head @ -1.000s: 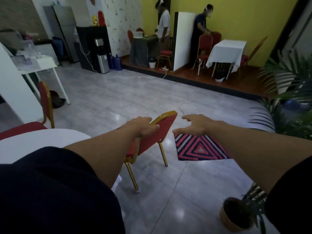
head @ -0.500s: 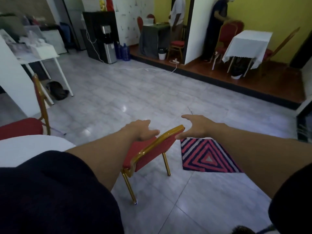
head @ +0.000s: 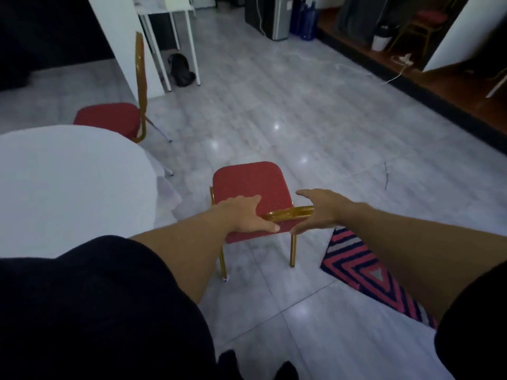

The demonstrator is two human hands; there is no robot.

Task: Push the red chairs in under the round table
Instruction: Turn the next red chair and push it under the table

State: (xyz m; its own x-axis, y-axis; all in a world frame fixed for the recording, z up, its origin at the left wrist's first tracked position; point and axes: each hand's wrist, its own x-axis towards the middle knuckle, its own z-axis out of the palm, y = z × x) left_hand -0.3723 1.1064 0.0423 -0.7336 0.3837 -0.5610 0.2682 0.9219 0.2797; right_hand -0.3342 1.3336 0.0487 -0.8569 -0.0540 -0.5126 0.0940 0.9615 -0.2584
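A red chair [head: 251, 182] with a gold frame stands on the grey floor just right of the round white table [head: 68, 185]. I look down on its seat from behind the backrest. My left hand [head: 247, 215] grips the left end of the gold top rail, thumb on the red back pad. My right hand [head: 319, 208] holds the rail's right end, fingers spread over it. A second red chair [head: 109, 119] stands at the table's far side, its seat partly under the table edge and its gold back upright.
A red, white and navy patterned mat [head: 370, 272] lies on the floor right of the chair. A white table's legs [head: 192, 45] and a dark bag [head: 179, 67] are farther back left. A raised wooden platform [head: 439, 80] with a cable runs along the right.
My view has tipped down and swung left. The chair has turned so that I see its seat from behind, and both hands have closed onto the top rail.
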